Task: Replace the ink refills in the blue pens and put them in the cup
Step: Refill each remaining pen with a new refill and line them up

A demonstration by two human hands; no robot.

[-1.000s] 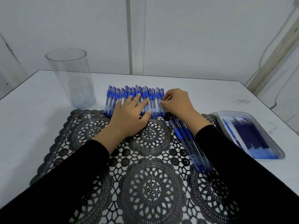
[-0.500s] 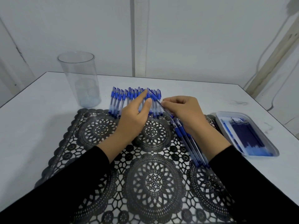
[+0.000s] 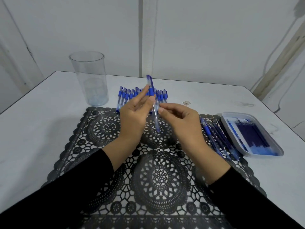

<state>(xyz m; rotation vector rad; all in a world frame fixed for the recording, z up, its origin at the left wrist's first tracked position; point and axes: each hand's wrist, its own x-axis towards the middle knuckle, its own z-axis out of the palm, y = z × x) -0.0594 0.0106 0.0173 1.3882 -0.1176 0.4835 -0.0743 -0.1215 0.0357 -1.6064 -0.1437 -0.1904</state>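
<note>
Left hand [image 3: 132, 116] pinches pen [image 3: 156, 120] at cap; right hand [image 3: 181, 123] grip on barrel unclear. Slack pinch could drop it.

**Pens, refills, cup: one pen off the table**

Raised pen [image 3: 151, 91]: blue cap uppermost, clear barrel, near upright. It was pinched between left hand [image 3: 133, 116] and right hand [image 3: 179, 119] above the mat [image 3: 158, 179]. Row of capped pens [image 3: 127, 96] lay side by side at the mat's far edge. Second bunch of pens [image 3: 214, 136] lay along its right edge. Dark-blue refills [image 3: 250, 134] lay packed in the tray [image 3: 231, 116]. Clear cup [image 3: 90, 80] stood upright, far left.
</note>
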